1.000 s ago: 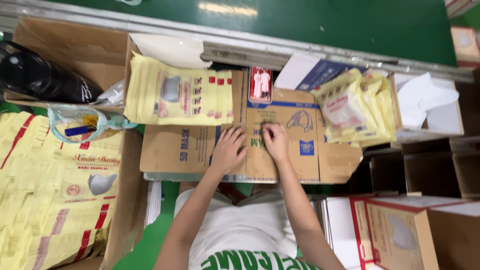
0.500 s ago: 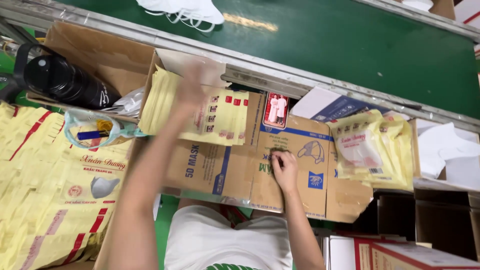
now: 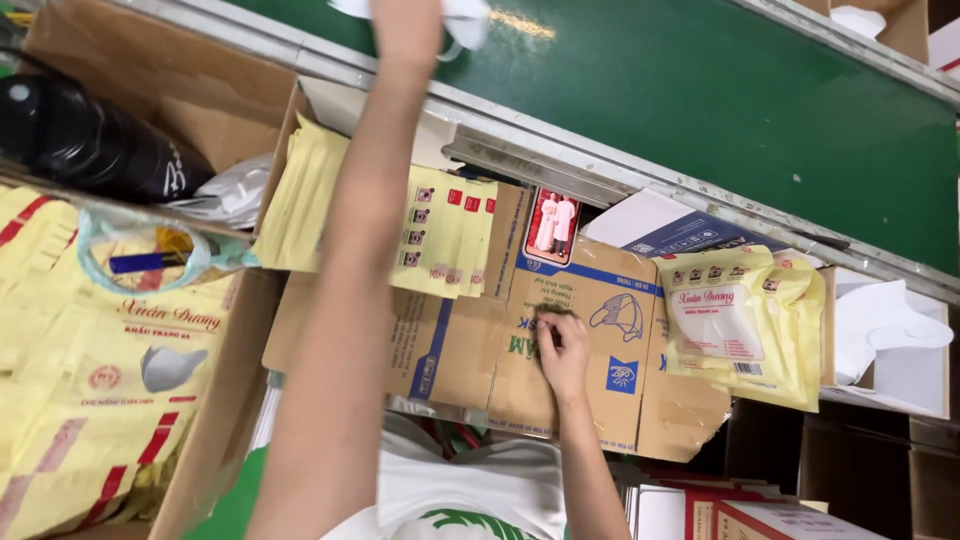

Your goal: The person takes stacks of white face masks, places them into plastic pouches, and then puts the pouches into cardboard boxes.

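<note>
**Reaching up to the belt for a mask, other hand parked on the box**

Left hand point(image 3: 408, 25) is stretched right out to the far edge of the green conveyor belt point(image 3: 700, 110) and sits on a white fabric face mask point(image 3: 465, 18) at the very top of the view. The fingers run out of frame, so I can't tell whether the grip has closed on it or is only touching. Right hand point(image 3: 562, 350) lies on the flattened brown cardboard box with blue print point(image 3: 600, 340) that serves as the desk, fingertips curled down near its middle, holding nothing that I can see.

Around that: a stack of yellow printed packaging bags point(image 3: 440, 235) at the box's far-left corner, partly under the reaching forearm, and another bunch of the same yellow bags point(image 3: 740, 325) off its right edge. A phone with a picture on its screen point(image 3: 552, 225) lies at the far edge.

My read: this is the pick-up step. Next would call for a secure pinch on the mask and bringing it back over the metal belt rail point(image 3: 620, 170) to the box.
</note>
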